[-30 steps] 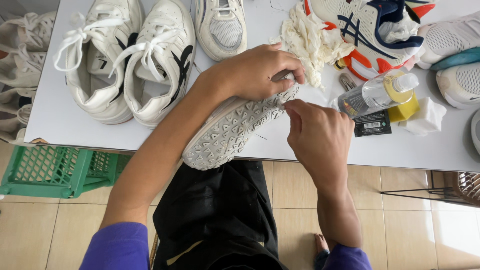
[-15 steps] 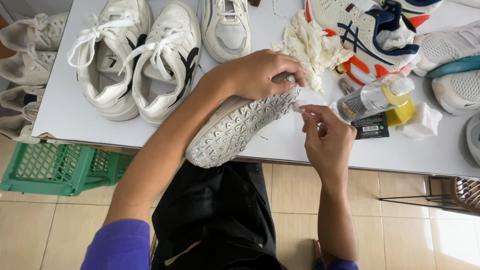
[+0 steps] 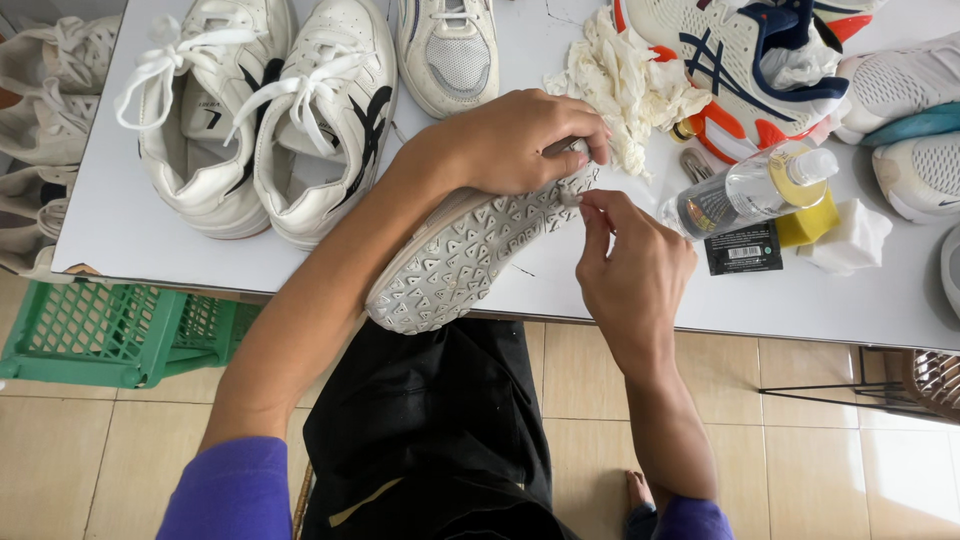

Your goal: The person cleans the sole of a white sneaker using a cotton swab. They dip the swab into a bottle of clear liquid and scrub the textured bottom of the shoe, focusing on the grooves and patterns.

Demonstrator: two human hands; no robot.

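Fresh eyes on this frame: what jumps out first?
The upturned shoe at the table's near edge, sole up, with the left hand gripping its toe end and the right hand pinching at the sole. Behind it, a white pair at far left and a crumpled rag at centre.

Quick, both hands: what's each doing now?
Left hand: closed on the shoe, sole up.
Right hand: fingertips pinched at the sole's edge; what they hold cannot be told.

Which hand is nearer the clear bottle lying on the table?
The right hand. It is just left of the clear bottle, picking at the upturned shoe sole. The left hand grips that shoe farther left.
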